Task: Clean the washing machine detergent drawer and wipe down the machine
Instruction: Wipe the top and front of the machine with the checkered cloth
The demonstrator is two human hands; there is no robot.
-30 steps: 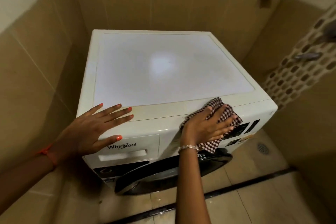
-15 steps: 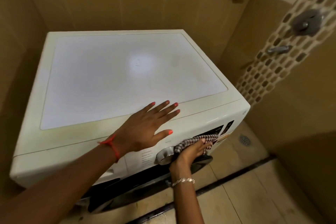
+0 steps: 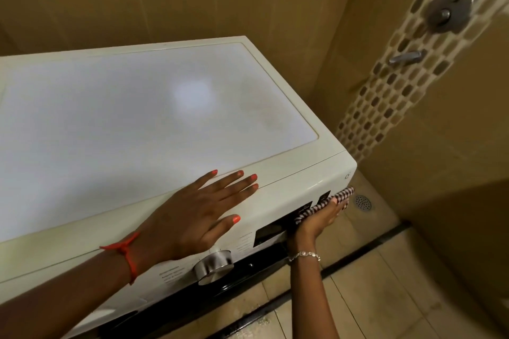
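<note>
Left hand [image 3: 198,215], fingers straight and spread, rests flat on the front edge of the machine [image 3: 137,124] top; a red thread [image 3: 125,253] circles the wrist. Just below it, the dial [image 3: 213,265] projects from the front panel [image 3: 278,201]. Right hand [image 3: 319,219], fingers extended, presses a checked cloth [image 3: 327,203] against the dark display [image 3: 271,232] at the panel's right end; a bracelet [image 3: 304,255] sits on that wrist. Beyond the machine's right corner, a drain [image 3: 363,202] lies in the tiled floor [image 3: 371,283]. Farther off, a tap [image 3: 406,57] and valve [image 3: 447,11] are mounted on the mosaic strip [image 3: 385,107] of the wall [image 3: 454,118].
</note>
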